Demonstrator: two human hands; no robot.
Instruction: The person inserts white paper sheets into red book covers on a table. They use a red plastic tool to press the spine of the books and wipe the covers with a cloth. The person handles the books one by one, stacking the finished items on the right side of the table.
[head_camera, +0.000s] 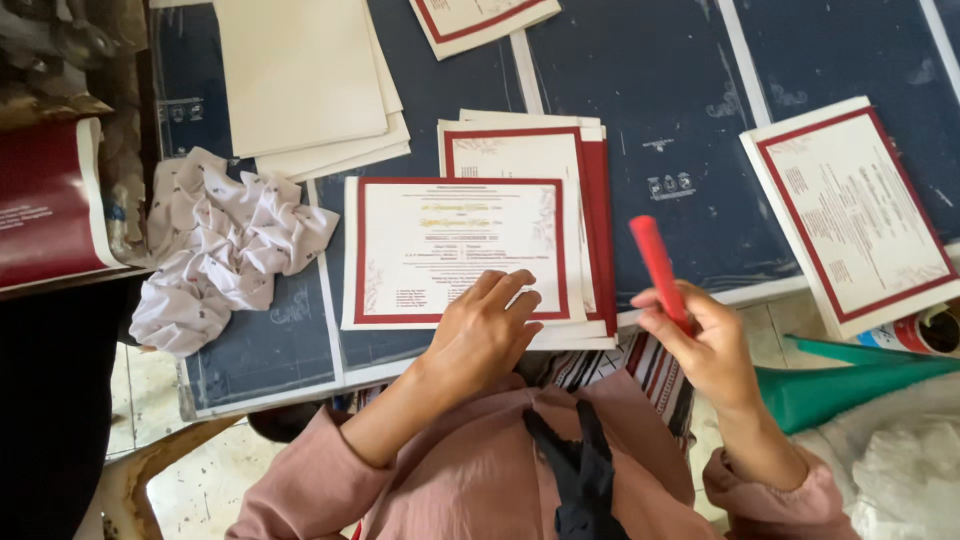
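1. left hand (487, 330) lies flat, fingers spread, pinning the top red-bordered card (455, 250) of a stack on the dark blue board (660, 90).
2. right hand (700, 345) is closed round a red stick (660, 270), tip raised, just right of the stack.
3. step in hand, likely: working the card's edge with the stick.
4. next move calls for a steady card and the stick lowered onto its border.

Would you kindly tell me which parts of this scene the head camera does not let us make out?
- Red stick in the right hand: lower end hidden inside the fingers.
- Top card: bottom edge covered by the left hand; print too small to read.
- Cards underneath: mostly covered by the top card.
- Can: cut off by the right edge and a green cone.
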